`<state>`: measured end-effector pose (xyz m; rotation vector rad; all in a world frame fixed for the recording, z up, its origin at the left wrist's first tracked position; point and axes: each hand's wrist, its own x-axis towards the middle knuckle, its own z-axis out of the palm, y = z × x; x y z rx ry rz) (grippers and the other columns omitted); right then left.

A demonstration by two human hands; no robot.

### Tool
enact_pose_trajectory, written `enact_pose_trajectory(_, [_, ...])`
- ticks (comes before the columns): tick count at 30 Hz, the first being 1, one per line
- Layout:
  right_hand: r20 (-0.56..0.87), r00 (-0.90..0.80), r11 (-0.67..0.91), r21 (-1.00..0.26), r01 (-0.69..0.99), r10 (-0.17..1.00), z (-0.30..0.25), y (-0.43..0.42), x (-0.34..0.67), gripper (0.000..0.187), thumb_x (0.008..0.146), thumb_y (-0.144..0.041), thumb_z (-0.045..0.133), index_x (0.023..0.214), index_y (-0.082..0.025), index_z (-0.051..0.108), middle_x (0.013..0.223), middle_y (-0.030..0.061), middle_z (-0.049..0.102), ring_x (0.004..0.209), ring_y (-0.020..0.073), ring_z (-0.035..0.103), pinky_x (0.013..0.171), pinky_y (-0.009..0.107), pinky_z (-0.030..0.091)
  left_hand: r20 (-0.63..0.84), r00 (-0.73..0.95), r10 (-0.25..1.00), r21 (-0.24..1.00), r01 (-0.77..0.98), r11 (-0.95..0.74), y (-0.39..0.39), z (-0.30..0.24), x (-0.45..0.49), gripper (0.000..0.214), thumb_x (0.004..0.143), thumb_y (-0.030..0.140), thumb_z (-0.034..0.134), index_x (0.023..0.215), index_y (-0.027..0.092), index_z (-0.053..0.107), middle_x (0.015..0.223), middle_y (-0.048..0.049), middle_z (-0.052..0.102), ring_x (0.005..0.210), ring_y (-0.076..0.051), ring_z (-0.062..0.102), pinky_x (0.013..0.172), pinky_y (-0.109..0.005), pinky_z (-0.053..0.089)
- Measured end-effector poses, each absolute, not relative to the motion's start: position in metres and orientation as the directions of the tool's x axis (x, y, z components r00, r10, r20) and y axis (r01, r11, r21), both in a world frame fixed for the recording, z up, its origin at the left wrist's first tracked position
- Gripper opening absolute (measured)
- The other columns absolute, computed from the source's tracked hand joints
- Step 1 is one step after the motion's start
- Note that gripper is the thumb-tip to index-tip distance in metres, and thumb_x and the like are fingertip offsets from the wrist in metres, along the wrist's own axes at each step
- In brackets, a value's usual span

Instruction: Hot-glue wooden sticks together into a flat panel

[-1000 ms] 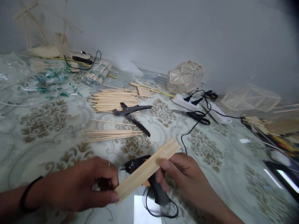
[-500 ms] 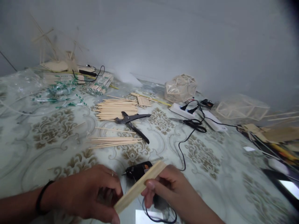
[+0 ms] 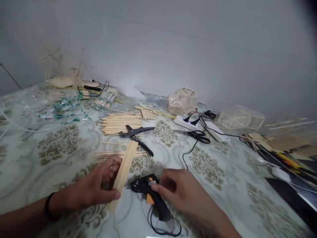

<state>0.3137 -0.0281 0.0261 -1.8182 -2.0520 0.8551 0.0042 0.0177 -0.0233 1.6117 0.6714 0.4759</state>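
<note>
Left hand [image 3: 99, 185]: my thumb and fingers clamp the wooden panel [image 3: 125, 168], slanted just left of the glue gun [image 3: 157, 200]. Right hand [image 3: 183, 190]: at the gun's rear; whether closed on it, I cannot tell. Judged best: pinch edges evenly, thumb clear of nozzle [image 3: 128, 187].

A lone head-worn camera looks forward and down over a table [image 3: 22, 175], the left hand [image 3: 90, 185] and right hand [image 3: 183, 190] close below the lens in the lower part of the view. Beyond them the tabletop stretches back to a wall [image 3: 148, 43] filling the top, its base sloping down toward the right.
</note>
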Motion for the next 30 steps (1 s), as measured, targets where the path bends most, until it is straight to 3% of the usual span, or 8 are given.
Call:
enact_pose_trajectory(3, [-0.290, -0.190, -0.002, -0.551, 0.835, 0.938, 0.025, -0.030, 0.309, 0.033, 0.077, -0.042, 0.097, 0.068, -0.022, 0.072, 0.063, 0.0012, 0.071, 0.056, 0.0156, 0.053, 0.054, 0.028, 0.028, -0.074, 0.700, 0.710, 0.997, 0.052, 0.053, 0.021, -0.033, 0.005, 0.078, 0.090, 0.061, 0.086, 0.147, 0.032, 0.041, 0.116, -0.0041, 0.068, 0.109, -0.023, 0.072, 0.096, -0.039, 0.062])
enact_pose_trajectory(7, [-0.291, -0.201, 0.006, -0.555, 0.832, 0.935, 0.023, -0.035, 0.305, 0.026, 0.075, -0.034, 0.092, 0.069, -0.022, 0.070, 0.063, -0.0002, 0.067, 0.053, 0.0128, 0.044, 0.052, 0.029, 0.022, -0.132, 0.625, 0.770, 0.989, 0.027, 0.147, 0.029, -0.033, 0.003, 0.067, 0.096, 0.057, 0.083, 0.144, 0.031, 0.043, 0.110, -0.0044, 0.069, 0.090, -0.020, 0.076, 0.060, -0.021, 0.055])
enact_pose_trajectory(10, [-0.285, -0.258, 0.032, -0.612, 0.790, 0.923, 0.023, -0.034, 0.310, 0.018, 0.078, -0.027, 0.082, 0.069, -0.023, 0.068, 0.059, -0.0037, 0.059, 0.053, 0.0116, 0.041, 0.052, 0.028, 0.022, -0.154, 0.557, 0.816, 0.987, 0.042, 0.157, 0.036, -0.019, -0.001, 0.087, 0.092, 0.053, 0.089, 0.156, 0.037, 0.032, 0.114, -0.0032, 0.068, 0.075, -0.017, 0.075, 0.049, -0.019, 0.052])
enact_pose_trajectory(13, [-0.306, -0.328, 0.027, -0.693, 0.721, 0.894, 0.024, -0.025, 0.325, 0.014, 0.074, -0.025, 0.081, 0.070, -0.022, 0.068, 0.058, -0.0059, 0.057, 0.054, 0.0119, 0.047, 0.051, 0.026, 0.027, -0.134, 0.470, 0.873, 0.991, 0.064, 0.118, 0.037, -0.003, -0.005, 0.085, 0.085, 0.053, 0.093, 0.151, 0.038, 0.042, 0.111, -0.0005, 0.067, 0.077, -0.019, 0.078, 0.056, -0.024, 0.061])
enact_pose_trajectory(17, [-0.292, -0.304, -0.039, -0.777, 0.629, 0.907, 0.028, -0.007, 0.355, 0.029, 0.078, -0.043, 0.081, 0.069, -0.021, 0.064, 0.058, -0.0045, 0.054, 0.054, 0.0130, 0.044, 0.050, 0.028, 0.030, -0.112, 0.338, 0.934, 0.986, 0.158, 0.061, 0.027, 0.005, -0.013, 0.047, 0.092, 0.065, 0.080, 0.105, 0.023, 0.063, 0.099, -0.0023, 0.068, 0.090, -0.025, 0.080, 0.070, -0.033, 0.068])
enact_pose_trajectory(20, [-0.198, -0.235, -0.049, -0.854, 0.519, 0.952, 0.033, 0.000, 0.369, 0.041, 0.086, -0.062, 0.071, 0.081, -0.022, 0.064, 0.064, -0.0024, 0.056, 0.059, 0.0165, 0.050, 0.055, 0.030, 0.038, -0.086, 0.262, 0.961, 0.958, 0.285, 0.008, 0.016, -0.002, -0.026, 0.051, 0.089, 0.071, 0.077, 0.092, 0.022, 0.064, 0.082, 0.0002, 0.066, 0.072, -0.020, 0.070, 0.059, -0.030, 0.062])
enact_pose_trajectory(24, [-0.081, -0.169, -0.013, -0.928, 0.373, 0.982, 0.030, 0.001, 0.367, 0.048, 0.091, -0.071, 0.067, 0.084, -0.024, 0.061, 0.067, -0.0003, 0.062, 0.064, 0.0192, 0.057, 0.067, 0.034, 0.048, -0.035, 0.206, 0.978, 0.851, 0.520, -0.079, 0.004, -0.009, -0.053, 0.043, 0.086, 0.060, 0.081, 0.081, 0.020, 0.066, 0.064, 0.0046, 0.059, 0.054, -0.013, 0.052, 0.050, -0.025, 0.042])
enact_pose_trajectory(30, [-0.037, -0.129, -0.002, -0.965, 0.263, 0.991, 0.006, 0.008, 0.357, 0.057, 0.089, -0.078, 0.074, 0.080, -0.023, 0.065, 0.068, 0.0033, 0.068, 0.068, 0.0223, 0.063, 0.072, 0.037, 0.050, 0.027, 0.321, 0.947, 0.646, 0.717, -0.261, 0.004, -0.018, -0.083, 0.033, 0.102, 0.046, 0.078, 0.087, 0.018, 0.070, 0.085, -0.0002, 0.071, 0.079, -0.018, 0.068, 0.076, -0.034, 0.060])
